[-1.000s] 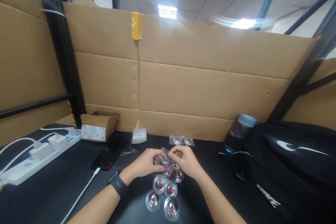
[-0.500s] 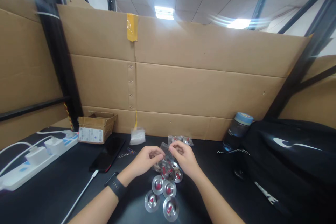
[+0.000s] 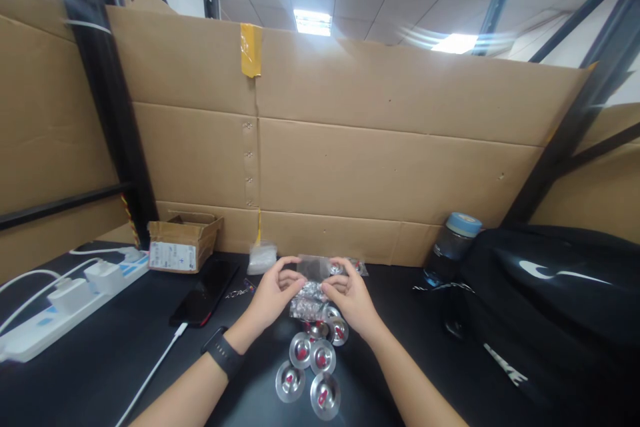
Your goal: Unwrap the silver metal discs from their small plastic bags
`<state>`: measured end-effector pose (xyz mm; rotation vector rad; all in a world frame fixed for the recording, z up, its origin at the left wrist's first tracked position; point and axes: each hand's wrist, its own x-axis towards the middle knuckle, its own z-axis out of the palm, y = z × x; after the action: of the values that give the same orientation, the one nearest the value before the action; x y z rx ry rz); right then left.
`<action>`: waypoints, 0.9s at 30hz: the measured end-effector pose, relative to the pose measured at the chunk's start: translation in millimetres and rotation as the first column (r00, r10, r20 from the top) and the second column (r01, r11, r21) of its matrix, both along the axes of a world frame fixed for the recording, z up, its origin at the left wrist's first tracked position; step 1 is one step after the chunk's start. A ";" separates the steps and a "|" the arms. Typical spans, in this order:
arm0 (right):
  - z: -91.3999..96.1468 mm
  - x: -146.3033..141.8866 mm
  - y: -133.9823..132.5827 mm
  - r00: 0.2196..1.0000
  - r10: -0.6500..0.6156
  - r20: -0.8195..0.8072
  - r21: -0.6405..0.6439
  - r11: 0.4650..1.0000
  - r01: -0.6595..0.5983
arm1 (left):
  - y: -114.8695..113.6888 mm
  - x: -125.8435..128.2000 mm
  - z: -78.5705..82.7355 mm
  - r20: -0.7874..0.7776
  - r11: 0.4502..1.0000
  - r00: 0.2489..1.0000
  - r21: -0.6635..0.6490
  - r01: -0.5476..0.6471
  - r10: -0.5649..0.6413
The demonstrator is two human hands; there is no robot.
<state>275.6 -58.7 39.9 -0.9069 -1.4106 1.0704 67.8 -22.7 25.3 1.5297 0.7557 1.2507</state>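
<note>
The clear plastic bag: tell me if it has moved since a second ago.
Yes. The clear plastic bag rose away from the metal discs, toward the cardboard wall.

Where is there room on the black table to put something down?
Bare table shows between the white cable and the power strip, and between the discs and the black bag. It is crowded around both hands.

I see both forearms reaching forward, my left hand [image 3: 271,295] and right hand [image 3: 351,295] raised side by side, fingertips pinched, thumbs facing inward.
</note>
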 end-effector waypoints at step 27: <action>-8.1 7.3 5.3 0.990 -0.046 0.132 -0.002 0.999 0.046 | -26.5 3.4 13.5 -0.584 0.653 0.678 0.731 0.199 0.447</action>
<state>282.9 -53.4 31.8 -1.0251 -1.4890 0.9949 71.2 -49.2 38.8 2.8486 0.9061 1.0752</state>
